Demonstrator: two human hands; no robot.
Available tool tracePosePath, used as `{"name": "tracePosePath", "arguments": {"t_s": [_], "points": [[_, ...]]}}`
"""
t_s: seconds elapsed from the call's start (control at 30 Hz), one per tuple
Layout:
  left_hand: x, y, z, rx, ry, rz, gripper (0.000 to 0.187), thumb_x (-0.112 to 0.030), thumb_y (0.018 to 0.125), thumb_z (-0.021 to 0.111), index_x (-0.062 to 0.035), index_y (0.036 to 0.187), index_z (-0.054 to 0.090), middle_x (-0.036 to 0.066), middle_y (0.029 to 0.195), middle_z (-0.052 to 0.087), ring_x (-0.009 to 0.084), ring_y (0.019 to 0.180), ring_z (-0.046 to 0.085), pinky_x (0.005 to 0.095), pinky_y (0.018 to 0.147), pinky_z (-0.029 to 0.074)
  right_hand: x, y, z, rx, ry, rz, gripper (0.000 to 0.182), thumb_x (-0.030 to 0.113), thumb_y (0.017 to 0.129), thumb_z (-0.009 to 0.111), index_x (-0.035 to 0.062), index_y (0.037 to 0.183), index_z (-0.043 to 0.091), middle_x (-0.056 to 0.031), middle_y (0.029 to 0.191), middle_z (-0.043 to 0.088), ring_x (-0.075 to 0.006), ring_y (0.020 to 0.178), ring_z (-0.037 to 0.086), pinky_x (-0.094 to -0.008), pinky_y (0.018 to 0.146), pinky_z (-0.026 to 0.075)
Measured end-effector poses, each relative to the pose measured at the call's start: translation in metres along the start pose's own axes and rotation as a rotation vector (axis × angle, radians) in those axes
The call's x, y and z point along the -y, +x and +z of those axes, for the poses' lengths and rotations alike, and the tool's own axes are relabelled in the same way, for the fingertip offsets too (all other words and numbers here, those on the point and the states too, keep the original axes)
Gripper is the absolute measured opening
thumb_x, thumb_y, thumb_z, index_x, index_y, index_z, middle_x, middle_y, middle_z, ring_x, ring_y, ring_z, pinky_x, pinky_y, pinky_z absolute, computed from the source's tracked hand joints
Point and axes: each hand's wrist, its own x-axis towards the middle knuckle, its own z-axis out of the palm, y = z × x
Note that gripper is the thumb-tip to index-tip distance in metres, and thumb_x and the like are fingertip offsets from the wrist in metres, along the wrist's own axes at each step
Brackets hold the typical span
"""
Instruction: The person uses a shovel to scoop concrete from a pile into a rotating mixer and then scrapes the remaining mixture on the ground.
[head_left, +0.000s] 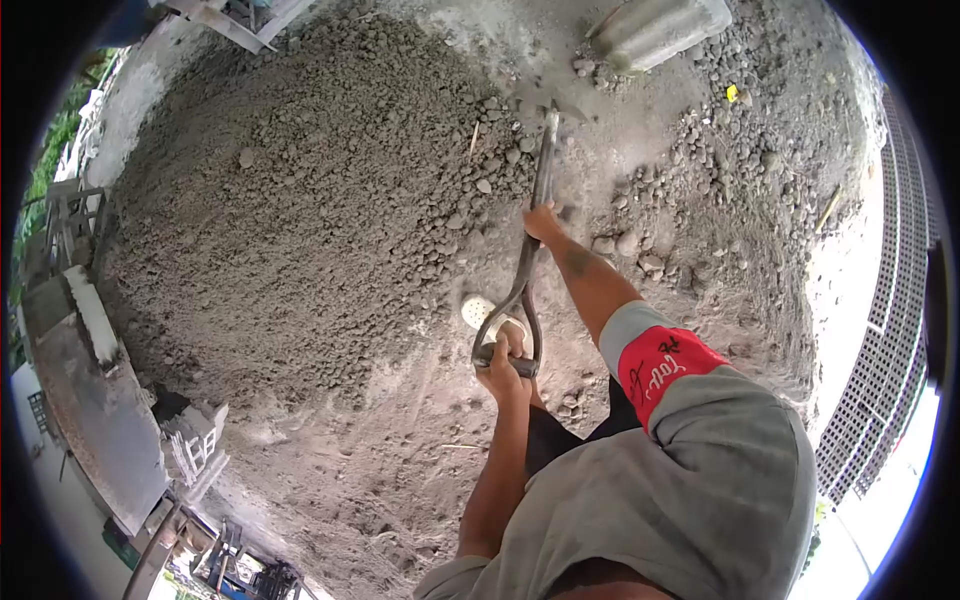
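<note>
A shovel (526,262) with a dark shaft and a D-shaped handle extends away from my body. My left hand (503,378) is closed around the crossbar of the handle, close to me. Farther along, my right hand (543,223) wraps around the shaft. The shovel's far end is at the ground, and its blade shows only as a thin edge. To the left of the shaft spreads a broad heap of grey gravelly sand (300,190). Below the handle, a light clog with holes (477,311) shows on my foot.
Loose stones (650,262) and more gravel (740,190) lie to the right. A grey rounded container (660,32) lies at the far side. Stacked perforated blocks (880,330) line the right edge. A large flat panel (95,400) and a white frame (197,455) stand at left.
</note>
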Motion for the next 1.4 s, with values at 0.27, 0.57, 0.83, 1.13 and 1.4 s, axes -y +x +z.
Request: {"name": "tracePosePath", "arguments": {"t_s": [0.27,0.57,0.83,1.13,1.4], "points": [[-0.085,-0.185,-0.104,-0.419,0.286,0.019,0.019,-0.010,0.075,0.057,-0.0085,0.060,0.044,0.006,0.052,0.046,0.0156,0.047,0.045,0.0307,0.048,0.041,-0.054,-0.154,0.066,0.310,0.176,0.188,0.069,0.031,0.077,0.058,-0.0097,0.122,0.026,-0.0318,0.105,0.050,-0.0351,0.082,0.061,-0.0388,0.053,0.054],[-0.171,-0.241,-0.203,-0.230,0.441,-0.061,0.016,-0.005,0.066,0.058,-0.0113,0.061,0.045,0.003,0.048,0.044,0.0142,0.040,0.042,0.0299,0.043,0.041,-0.104,-0.289,0.042,0.342,0.546,0.296,0.059,0.025,0.076,0.061,-0.0100,0.112,0.029,-0.0199,0.089,0.053,-0.0275,0.073,0.059,-0.0351,0.050,0.048],[-0.114,-0.142,0.005,0.192,0.869,0.051,0.019,0.005,0.066,0.062,-0.0044,0.066,0.045,0.004,0.050,0.047,0.0131,0.039,0.044,0.0246,0.039,0.036,-0.154,-0.165,-0.052,-0.057,0.932,0.560,0.027,0.024,0.079,0.059,-0.0014,0.079,0.051,-0.0086,0.070,0.052,-0.0206,0.058,0.057,-0.0331,0.045,0.047],[-0.231,-0.199,-0.114,-0.207,0.641,0.122,0.020,0.006,0.068,0.055,-0.0093,0.064,0.042,0.004,0.050,0.044,0.0149,0.038,0.044,0.0280,0.037,0.041,-0.028,-0.248,0.090,0.351,0.492,0.257,0.075,0.037,0.076,0.059,-0.0164,0.118,0.028,-0.0246,0.100,0.053,-0.0311,0.088,0.058,-0.0406,0.066,0.047],[-0.177,-0.156,-0.067,-0.073,0.376,0.052,0.017,0.001,0.072,0.056,-0.0089,0.064,0.044,0.003,0.052,0.043,0.0137,0.044,0.043,0.0294,0.043,0.039,-0.006,-0.190,0.012,0.163,0.562,0.121,0.058,0.028,0.076,0.059,-0.0156,0.104,0.033,-0.0302,0.096,0.054,-0.0349,0.074,0.062,-0.0404,0.046,0.055]]}}
